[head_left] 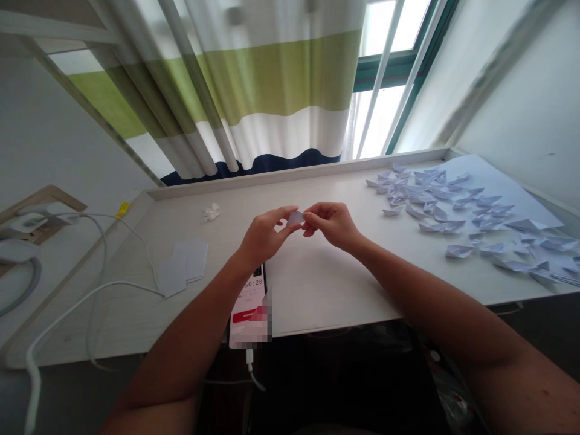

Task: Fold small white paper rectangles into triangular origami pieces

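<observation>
A small folded piece of white paper (pixel 295 218) is held up over the middle of the desk, between both hands. My left hand (pixel 267 232) pinches its left side between thumb and fingers. On the right side, my right hand (pixel 333 223) grips the paper's edge with its fingertips. The fingers partly cover the paper, so its full folded shape is hidden. Many folded white paper boats (pixel 439 193) lie spread over the right part of the desk, to the right of my right hand.
Flat white paper sheets (pixel 190 261) lie at the left. A phone (pixel 248 308) with a charging cable (pixel 251 362) rests at the front edge below my left forearm. Crumpled paper (pixel 211 212) sits farther back. White cords (pixel 102 284) cross the left side; a striped curtain (pixel 290 78) hangs behind.
</observation>
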Tool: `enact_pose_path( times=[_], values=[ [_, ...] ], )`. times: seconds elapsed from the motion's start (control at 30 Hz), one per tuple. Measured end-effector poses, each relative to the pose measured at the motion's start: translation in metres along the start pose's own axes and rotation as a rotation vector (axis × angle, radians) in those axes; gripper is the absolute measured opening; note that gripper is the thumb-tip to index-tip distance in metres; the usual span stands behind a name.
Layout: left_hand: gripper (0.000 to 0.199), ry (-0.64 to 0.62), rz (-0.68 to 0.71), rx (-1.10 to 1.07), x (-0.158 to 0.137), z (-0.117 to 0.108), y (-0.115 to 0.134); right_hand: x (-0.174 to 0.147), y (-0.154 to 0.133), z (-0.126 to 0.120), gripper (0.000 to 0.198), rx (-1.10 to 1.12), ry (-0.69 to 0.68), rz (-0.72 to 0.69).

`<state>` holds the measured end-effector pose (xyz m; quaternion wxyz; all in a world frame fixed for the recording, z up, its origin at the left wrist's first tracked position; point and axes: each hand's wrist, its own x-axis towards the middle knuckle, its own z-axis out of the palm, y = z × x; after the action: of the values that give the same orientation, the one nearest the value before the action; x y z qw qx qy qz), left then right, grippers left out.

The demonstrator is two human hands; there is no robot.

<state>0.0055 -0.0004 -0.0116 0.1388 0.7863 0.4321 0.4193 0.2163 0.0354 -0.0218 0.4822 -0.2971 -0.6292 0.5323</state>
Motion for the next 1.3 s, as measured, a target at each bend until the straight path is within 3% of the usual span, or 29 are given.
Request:
enact_pose_path(
  times=[0.23,0.4,0.5,0.6,0.67,0.93,1.03,1.13,1.2,1.3],
  values=[
    [0.037,-0.055,-0.057,-0.059,-0.001,-0.002,0.004,0.0,0.006,0.003,0.039,0.009,-0.017,-0.1],
    [0.024,-0.012,-0.156,-0.15,0.0,0.003,0.002,0.003,0.008,-0.004,0.023,-0.164,-0.001,-0.065],
    [0.021,0.027,-0.194,-0.07,0.001,0.001,-0.001,0.003,0.009,-0.011,0.023,-0.398,-0.168,-0.044],
    [0.021,0.063,-0.206,-0.016,0.002,-0.001,-0.003,0.002,0.013,-0.012,0.04,-0.607,-0.409,-0.134],
    [0.023,0.088,-0.211,0.003,0.002,-0.001,-0.003,0.0,0.019,-0.009,0.047,-0.684,-0.485,-0.167],
    [0.019,0.056,-0.279,0.081,0.002,0.002,-0.012,0.0,0.035,0.014,0.027,-0.941,-0.403,-0.103],
    [0.017,0.084,-0.326,0.096,0.003,0.002,-0.017,0.0,0.033,0.014,0.018,-0.865,-0.363,-0.039],
    [0.02,0.137,-0.393,0.041,0.005,0.0,-0.019,0.001,0.03,0.008,0.012,-0.603,-0.272,0.046],
    [0.028,0.14,-0.445,-0.088,0.006,-0.001,-0.018,0.004,0.028,0.004,0.023,-0.355,-0.192,0.065],
    [0.039,0.047,-0.488,-0.32,0.007,0.0,-0.011,0.007,0.022,-0.001,0.041,-0.067,-0.115,0.09]
  ],
)
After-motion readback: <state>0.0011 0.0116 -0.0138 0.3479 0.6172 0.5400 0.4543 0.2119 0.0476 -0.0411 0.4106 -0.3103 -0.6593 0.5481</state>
